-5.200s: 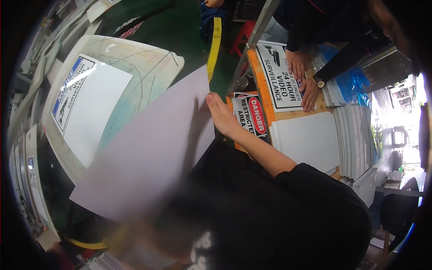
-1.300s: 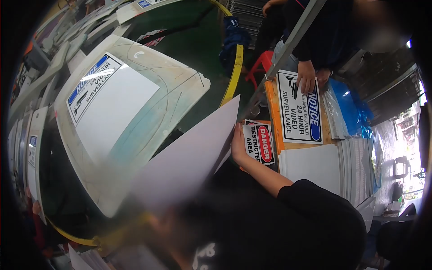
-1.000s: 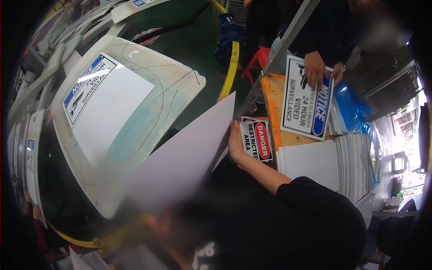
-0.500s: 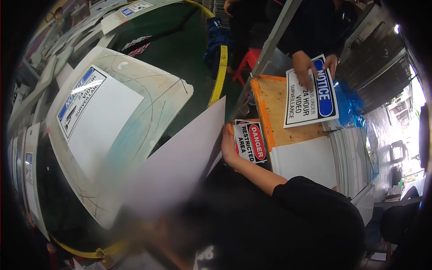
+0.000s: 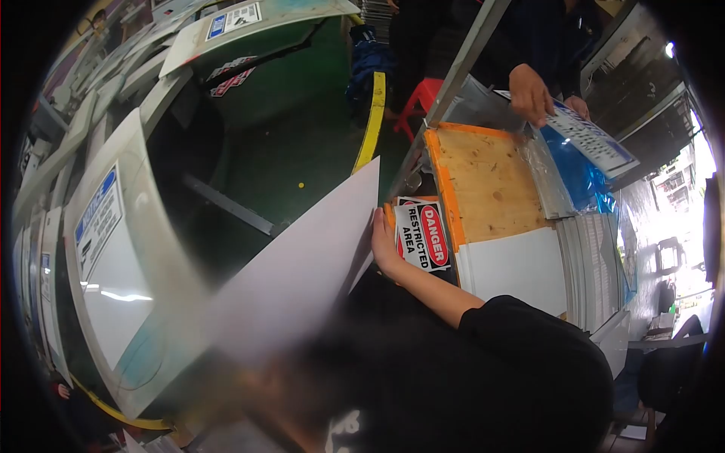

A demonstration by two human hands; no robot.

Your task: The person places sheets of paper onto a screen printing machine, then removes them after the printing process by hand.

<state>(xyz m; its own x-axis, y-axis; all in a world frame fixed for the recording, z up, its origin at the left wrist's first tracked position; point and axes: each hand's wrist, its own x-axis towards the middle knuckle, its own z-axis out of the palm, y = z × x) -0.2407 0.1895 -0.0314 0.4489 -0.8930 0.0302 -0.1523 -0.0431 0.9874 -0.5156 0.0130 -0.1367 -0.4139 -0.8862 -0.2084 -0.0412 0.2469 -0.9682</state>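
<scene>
A blank white sheet (image 5: pixel 302 264) stands slanted in front of me. My right hand (image 5: pixel 385 245) is closed on its right edge. My left hand (image 5: pixel 264 381) is a blur near the sheet's lower edge, and its fingers cannot be made out. Left of the sheet is a worn pale board (image 5: pixel 177 283), tilted, with a printed notice sheet (image 5: pixel 113 291) lying on it. Just past my right hand lies a stack of red, black and white "DANGER RESTRICTED AREA" signs (image 5: pixel 423 235).
A co-worker's hands (image 5: pixel 532 94) hold a notice sign (image 5: pixel 596 140) over blue plastic (image 5: pixel 570 162). An orange-edged wooden board (image 5: pixel 491 174) and stacked white sheets (image 5: pixel 513 272) are at right. A yellow curved rail (image 5: pixel 370 124) and another board (image 5: pixel 279 9) stand beyond.
The pale board with the notice sheet has swung left and tilted, baring the dark green area behind. The co-worker has lifted the notice sign off the wooden board to the right. My right hand stays put.
</scene>
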